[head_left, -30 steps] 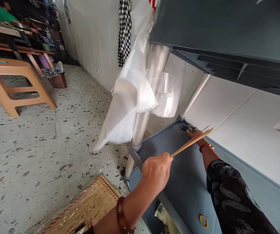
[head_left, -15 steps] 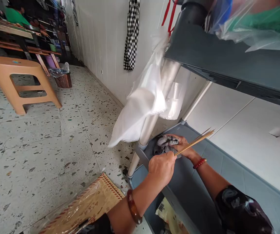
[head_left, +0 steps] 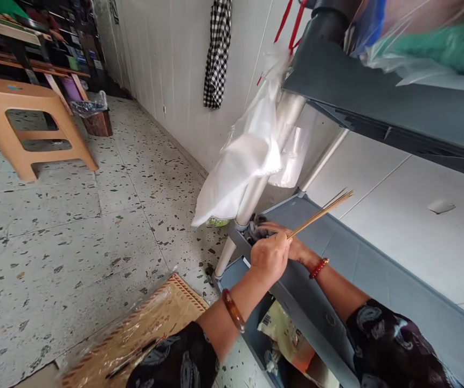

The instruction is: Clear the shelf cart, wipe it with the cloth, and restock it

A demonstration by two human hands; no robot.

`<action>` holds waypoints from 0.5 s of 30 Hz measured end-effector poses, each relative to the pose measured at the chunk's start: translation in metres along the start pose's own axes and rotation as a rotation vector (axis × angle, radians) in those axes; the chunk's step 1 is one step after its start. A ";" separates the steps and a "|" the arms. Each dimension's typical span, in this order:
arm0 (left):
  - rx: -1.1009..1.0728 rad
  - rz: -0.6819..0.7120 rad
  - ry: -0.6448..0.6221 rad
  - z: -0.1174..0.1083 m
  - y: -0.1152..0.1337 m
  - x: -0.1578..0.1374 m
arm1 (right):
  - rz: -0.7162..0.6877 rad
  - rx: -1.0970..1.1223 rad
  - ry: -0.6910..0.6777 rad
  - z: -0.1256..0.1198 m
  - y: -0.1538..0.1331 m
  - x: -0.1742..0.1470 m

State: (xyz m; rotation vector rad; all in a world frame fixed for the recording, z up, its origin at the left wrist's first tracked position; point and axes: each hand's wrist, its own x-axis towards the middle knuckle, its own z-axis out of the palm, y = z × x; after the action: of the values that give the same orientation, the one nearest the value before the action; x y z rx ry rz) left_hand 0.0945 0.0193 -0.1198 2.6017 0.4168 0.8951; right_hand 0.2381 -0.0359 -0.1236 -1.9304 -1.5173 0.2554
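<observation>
My left hand (head_left: 270, 256), with an amber bangle at the wrist, is closed around a bundle of thin bamboo sticks (head_left: 323, 213). The sticks fan out to the upper right over the shelf. Behind it, partly hidden, my right hand (head_left: 297, 249) has a red bead bracelet and grips a crumpled grey cloth (head_left: 257, 229). That cloth is pressed into the corner of the grey plastic shelf (head_left: 348, 258), beside the metal post (head_left: 251, 202).
White plastic bags (head_left: 242, 170) hang from the upper shelf (head_left: 377, 102). A lower shelf holds a yellowish package (head_left: 282, 334). On the floor lies a plastic-wrapped brown sheet (head_left: 151, 328). An orange stool (head_left: 33, 118) stands at left, and a checkered cloth (head_left: 217, 54) hangs on the wall.
My right hand has pushed the grey cloth leftward into the shelf corner. My left hand has risen slightly with the bamboo sticks. The view has shifted a little.
</observation>
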 end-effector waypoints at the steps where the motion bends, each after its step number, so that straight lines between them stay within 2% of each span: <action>1: -0.005 -0.003 0.010 0.000 -0.001 -0.001 | -0.011 0.050 -0.030 -0.002 -0.005 -0.007; 3: -0.028 0.000 0.027 0.000 -0.002 -0.003 | 0.047 0.124 0.022 -0.010 -0.007 -0.013; 5: -0.057 -0.004 0.041 0.002 -0.004 -0.003 | 0.156 0.097 0.121 -0.016 -0.002 -0.010; 7: -0.089 -0.030 0.059 0.004 -0.004 -0.002 | 0.216 0.027 0.138 -0.016 0.001 0.000; 11: -0.211 -0.091 0.101 0.003 -0.006 0.000 | 0.156 -0.027 0.021 0.001 -0.013 0.016; 15: -0.424 -0.117 0.237 -0.014 -0.027 -0.020 | 0.027 -0.008 -0.069 0.011 -0.033 0.006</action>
State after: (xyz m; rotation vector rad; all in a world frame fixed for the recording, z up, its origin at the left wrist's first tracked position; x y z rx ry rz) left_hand 0.0662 0.0388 -0.1308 2.0763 0.3872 1.1182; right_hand 0.2082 -0.0222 -0.1107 -1.9676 -1.5398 0.3305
